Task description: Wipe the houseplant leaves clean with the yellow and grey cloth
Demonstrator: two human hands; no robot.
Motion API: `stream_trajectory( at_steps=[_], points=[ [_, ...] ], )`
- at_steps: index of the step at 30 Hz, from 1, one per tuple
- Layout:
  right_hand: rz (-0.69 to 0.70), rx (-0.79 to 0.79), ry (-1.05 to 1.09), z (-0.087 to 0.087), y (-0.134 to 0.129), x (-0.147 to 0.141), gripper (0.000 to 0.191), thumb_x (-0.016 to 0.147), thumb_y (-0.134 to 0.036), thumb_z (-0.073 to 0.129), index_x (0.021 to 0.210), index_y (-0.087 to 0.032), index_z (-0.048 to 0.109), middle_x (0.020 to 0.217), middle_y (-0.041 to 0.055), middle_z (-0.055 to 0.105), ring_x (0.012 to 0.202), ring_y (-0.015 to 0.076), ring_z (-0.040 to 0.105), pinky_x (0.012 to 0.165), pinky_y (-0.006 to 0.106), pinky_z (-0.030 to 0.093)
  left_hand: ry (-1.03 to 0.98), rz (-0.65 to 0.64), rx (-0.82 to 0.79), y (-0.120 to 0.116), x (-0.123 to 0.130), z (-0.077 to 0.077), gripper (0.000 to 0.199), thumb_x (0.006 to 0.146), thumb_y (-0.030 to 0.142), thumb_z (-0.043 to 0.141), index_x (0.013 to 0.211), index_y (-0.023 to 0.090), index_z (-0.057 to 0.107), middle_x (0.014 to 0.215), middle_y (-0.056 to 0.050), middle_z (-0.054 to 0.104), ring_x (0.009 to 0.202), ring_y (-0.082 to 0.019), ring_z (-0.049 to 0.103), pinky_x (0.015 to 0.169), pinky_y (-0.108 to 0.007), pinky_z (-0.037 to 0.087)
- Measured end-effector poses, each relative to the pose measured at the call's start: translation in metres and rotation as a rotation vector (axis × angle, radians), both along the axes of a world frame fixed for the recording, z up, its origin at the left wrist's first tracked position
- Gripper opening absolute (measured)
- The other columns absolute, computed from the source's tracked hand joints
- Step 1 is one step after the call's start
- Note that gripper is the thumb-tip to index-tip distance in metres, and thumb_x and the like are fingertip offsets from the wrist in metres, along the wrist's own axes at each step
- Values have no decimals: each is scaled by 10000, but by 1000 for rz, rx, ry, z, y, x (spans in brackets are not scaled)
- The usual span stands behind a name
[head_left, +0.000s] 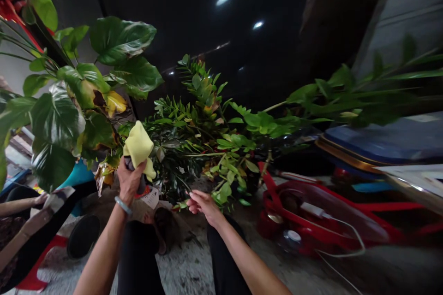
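Observation:
My left hand [129, 177], with a bracelet at the wrist, is wrapped round a dark object topped by a yellow cloth [139, 144]; what the dark object is cannot be made out. My right hand [202, 205] pinches a thin stem with small green leaves [182, 205] low in front of the plants. Dense dark foliage [176, 166] lies between and beyond both hands. Lighter green leaves [228, 175] hang just above my right hand. Large glossy leaves [55, 115], some of them yellow and brown, spread at the left.
At the lower left a person's hands [41, 212] hold a pale cloth beside a black bucket [83, 237] and a red stool [43, 262]. On the right stand a red basket [321, 212] with a white cable and a blue-topped surface [391, 143]. A dark glossy panel [207, 18] rises behind.

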State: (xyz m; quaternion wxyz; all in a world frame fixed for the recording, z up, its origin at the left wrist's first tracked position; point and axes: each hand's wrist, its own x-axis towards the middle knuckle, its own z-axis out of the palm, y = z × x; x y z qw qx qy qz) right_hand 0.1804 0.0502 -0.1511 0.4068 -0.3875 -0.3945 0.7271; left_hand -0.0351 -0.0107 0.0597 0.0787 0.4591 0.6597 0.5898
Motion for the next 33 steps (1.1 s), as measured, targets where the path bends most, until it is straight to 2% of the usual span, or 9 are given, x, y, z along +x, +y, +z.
stream_trajectory(
  at_steps=[4,8,10,15,18,23,25,30,33],
  points=[
    [-10,2,4,2,-3,-4,467,589,-546,832,837,-171,706,597,31,736,464,146,654,440,220,459,249,-112,-177,26,23,-22,428,649,263,823,1059,211,711,1020,-77,757,944,-262,695,857,-391,553],
    [-2,19,21,2,-2,-1,454,561,-573,836,704,-173,675,564,34,716,442,146,633,426,233,444,448,-425,-405,10,45,-50,386,613,214,825,994,227,766,992,-44,789,933,-267,729,873,-376,570],
    [0,19,21,1,0,1,444,576,-566,839,720,-174,685,571,31,720,453,152,644,428,233,448,450,-454,-354,5,48,-39,408,651,247,818,1056,231,768,1052,-45,794,971,-265,732,900,-371,571],
    [0,-7,-2,-2,4,0,367,656,-487,827,825,-185,703,593,17,737,474,160,675,421,220,455,425,-196,-16,38,51,17,572,708,273,816,1261,212,686,1246,-107,737,1105,-283,692,982,-413,546],
    [-1,-9,-8,-2,3,-3,364,673,-480,815,843,-176,709,584,20,731,468,158,671,419,218,460,481,-153,-103,58,58,9,526,704,250,813,1218,214,704,1230,-122,736,1113,-301,691,973,-429,545],
    [-4,3,-4,-3,2,-2,386,651,-517,835,741,-178,674,568,33,718,454,167,654,410,234,452,547,-461,-536,37,62,-39,407,618,238,842,1021,221,782,986,-46,797,949,-290,732,882,-389,570],
    [-2,7,-3,-4,2,-1,401,641,-529,841,746,-177,681,579,33,724,468,164,660,416,227,451,483,-476,-472,26,58,-34,436,633,256,837,1064,219,780,1002,-35,800,948,-277,734,887,-374,567],
    [1,-3,-19,-4,3,-5,378,660,-503,806,835,-184,705,590,20,725,473,151,661,411,202,435,347,-268,-108,39,51,15,551,707,310,819,1239,212,711,1130,-71,774,1005,-264,719,913,-377,564],
    [-7,5,-27,-5,3,-9,367,668,-496,775,854,-186,710,595,26,724,467,148,650,415,207,439,412,-136,-115,50,50,10,547,716,273,805,1248,204,698,1233,-118,746,1099,-293,694,982,-431,541]
  ],
)
